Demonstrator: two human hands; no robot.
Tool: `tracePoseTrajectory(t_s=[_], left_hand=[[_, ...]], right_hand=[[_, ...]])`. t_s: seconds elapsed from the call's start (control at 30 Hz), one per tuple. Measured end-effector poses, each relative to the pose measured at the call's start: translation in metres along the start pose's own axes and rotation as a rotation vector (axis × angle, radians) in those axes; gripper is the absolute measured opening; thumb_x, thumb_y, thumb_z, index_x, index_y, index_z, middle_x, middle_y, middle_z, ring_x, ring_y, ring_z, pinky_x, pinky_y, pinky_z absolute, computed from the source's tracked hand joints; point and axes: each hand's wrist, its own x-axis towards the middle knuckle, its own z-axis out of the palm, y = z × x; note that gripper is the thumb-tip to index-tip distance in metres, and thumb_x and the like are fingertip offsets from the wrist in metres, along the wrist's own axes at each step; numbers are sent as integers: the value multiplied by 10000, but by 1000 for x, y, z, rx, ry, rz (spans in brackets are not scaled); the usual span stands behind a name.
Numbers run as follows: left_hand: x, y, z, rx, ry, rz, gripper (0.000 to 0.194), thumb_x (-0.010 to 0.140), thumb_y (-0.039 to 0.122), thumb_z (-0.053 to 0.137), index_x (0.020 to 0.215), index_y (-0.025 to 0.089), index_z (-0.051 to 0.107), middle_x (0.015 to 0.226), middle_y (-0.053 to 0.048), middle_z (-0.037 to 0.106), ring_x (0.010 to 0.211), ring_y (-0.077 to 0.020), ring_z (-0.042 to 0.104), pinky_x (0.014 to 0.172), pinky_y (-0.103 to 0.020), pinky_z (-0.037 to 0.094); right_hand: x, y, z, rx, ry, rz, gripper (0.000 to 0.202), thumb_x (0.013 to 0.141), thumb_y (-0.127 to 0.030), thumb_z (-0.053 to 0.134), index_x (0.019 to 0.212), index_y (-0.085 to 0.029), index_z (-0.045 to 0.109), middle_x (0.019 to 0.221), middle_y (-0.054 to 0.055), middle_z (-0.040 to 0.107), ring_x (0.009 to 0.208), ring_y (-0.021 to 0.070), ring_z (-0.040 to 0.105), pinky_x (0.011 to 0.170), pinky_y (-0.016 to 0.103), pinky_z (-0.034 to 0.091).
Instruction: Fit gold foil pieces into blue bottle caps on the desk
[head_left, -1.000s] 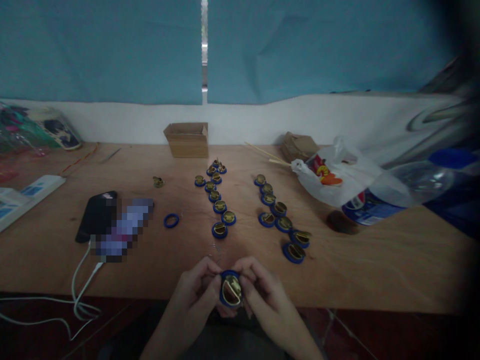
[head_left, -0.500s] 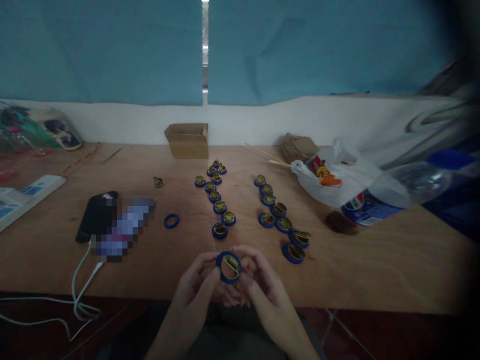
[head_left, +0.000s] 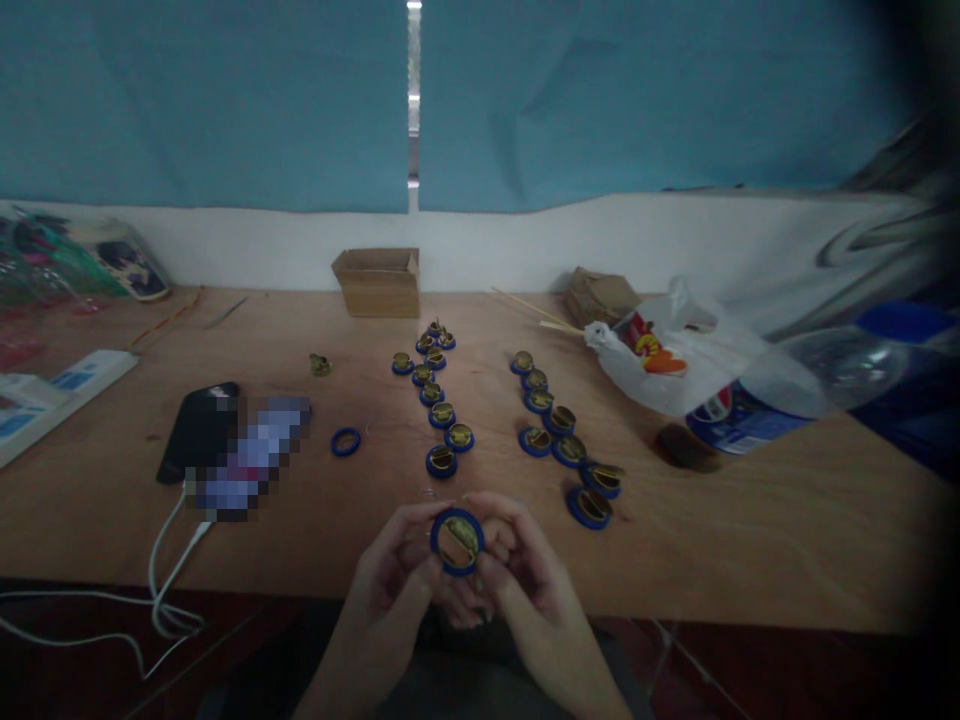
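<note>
Between both hands, near the front edge of the table, I hold a round blue-rimmed badge (head_left: 457,541) with a shiny gold-coloured back and a bar across it. My left hand (head_left: 401,565) pinches its left side; my right hand (head_left: 517,570) grips the right side, thumb on the lower rim. Beyond the hands runs a line of similar blue-rimmed badges (head_left: 442,413). A second line of such badges (head_left: 570,449) lies farther right. To the left rest a bare blue ring (head_left: 346,441) and a small gold-coloured metal piece (head_left: 320,365).
A small cardboard box (head_left: 380,284) stands at the back wall. At left are a black power bank (head_left: 196,430), a phone (head_left: 259,450), white cables and a power strip (head_left: 67,395). At right are a plastic bag (head_left: 705,350), a brown paper bag (head_left: 600,295) and a cola bottle (head_left: 757,410).
The held badge has tilted and turned slightly in my fingers, so its gold-coloured back shows more fully. Both hands keep their grip.
</note>
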Motion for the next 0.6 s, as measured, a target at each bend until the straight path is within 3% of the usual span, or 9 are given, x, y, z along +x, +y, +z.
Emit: tracePoseTrajectory(t_s=[0.23,0.37,0.53,0.6], left_hand=[[-1,-7,-2,56,-26,4,258,922,363,533,1093,171,553,675,-27,717,560,-146,689,554,-238,557],[-1,-9,-4,87,27,13,247,899,370,561,1053,177,568,680,-27,728,553,-154,697,541,-244,563],[0,-8,-8,164,120,22,249,870,379,580,1026,185,581,694,-26,746,560,-179,714,550,-275,588],[0,-8,-10,201,147,19,252,867,387,574,1022,188,579,712,-32,756,569,-192,723,554,-290,596]], right_hand=[[-1,-4,-2,-96,18,3,222,962,-372,482,1160,-290,541,696,-45,505,538,91,517,519,197,461],[-1,0,-3,-128,-9,6,232,979,-380,443,1191,-297,491,708,-41,513,572,111,546,539,214,476],[-5,6,-11,-435,67,-14,246,1000,-345,388,1227,-303,471,881,-1,579,810,152,592,729,266,486],[-6,7,-13,-536,94,-35,241,995,-351,393,1210,-290,486,848,-4,560,804,157,578,721,264,472]])
